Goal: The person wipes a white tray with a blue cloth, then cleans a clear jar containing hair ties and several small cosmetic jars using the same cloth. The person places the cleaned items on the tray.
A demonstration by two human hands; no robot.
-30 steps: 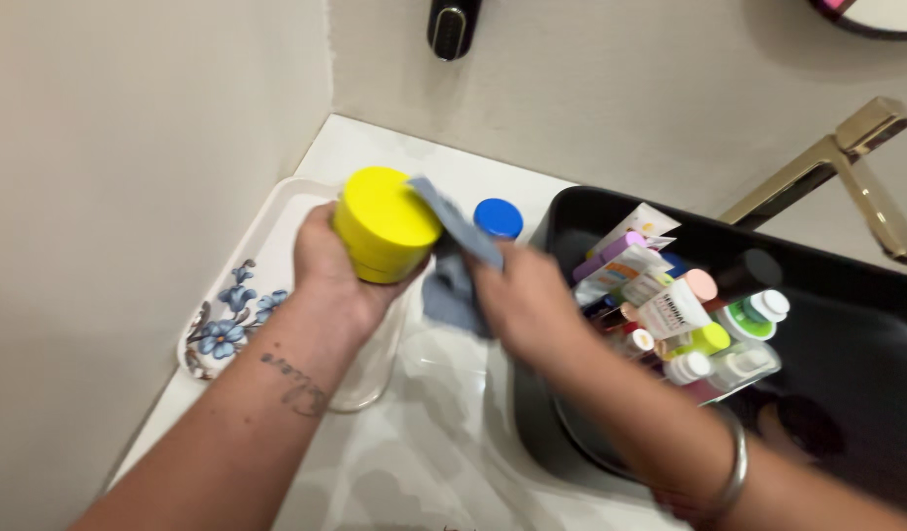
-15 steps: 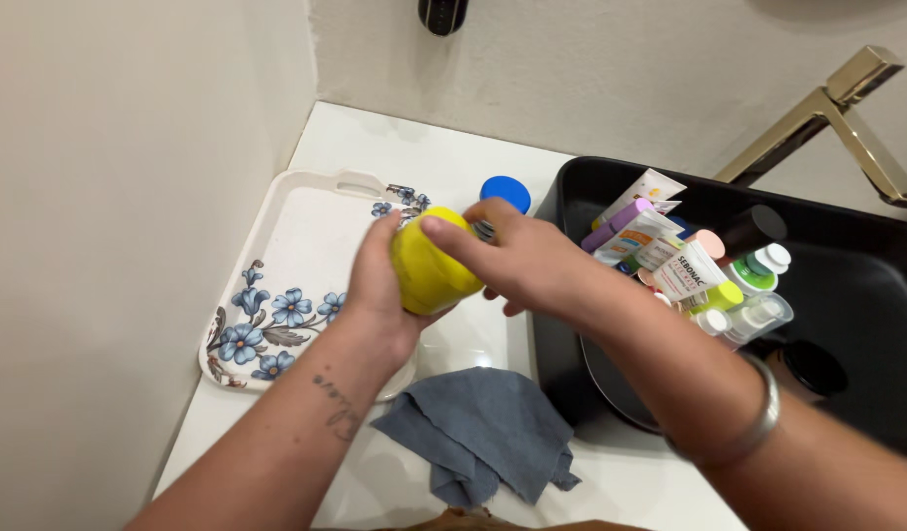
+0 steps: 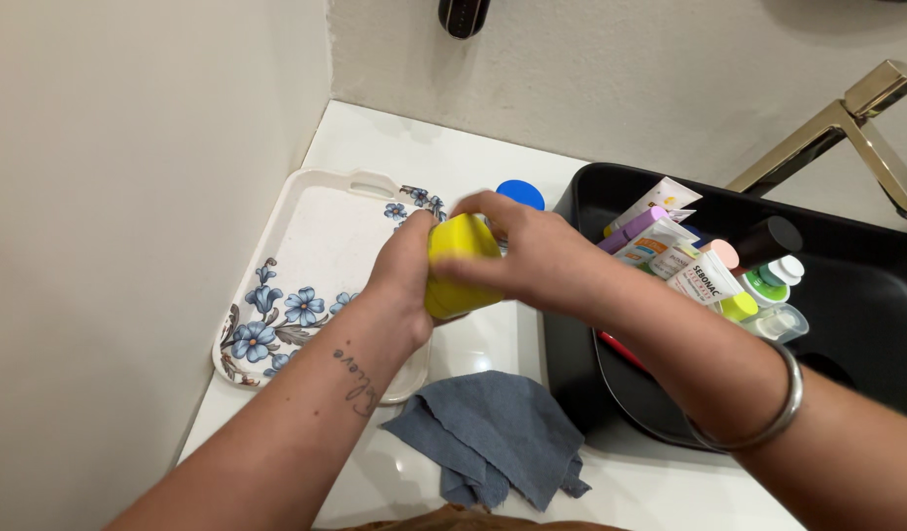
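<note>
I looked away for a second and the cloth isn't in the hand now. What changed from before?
The right hand let go of the grey-blue cloth, which now lies on the counter, and took hold of the yellow jar from above. The left hand kept hold of the jar. The flowered tray and the bottles in the black sink stayed put.

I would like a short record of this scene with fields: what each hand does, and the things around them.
left hand: grips the yellow jar from the left side
right hand: lies over the jar's top and right side
tray: white with blue flowers, under the hands, by the wall
cloth: grey-blue, crumpled on the counter, touched by neither hand
sink: black, holding tubes and small bottles
blue lid: on the counter behind the hands
</note>
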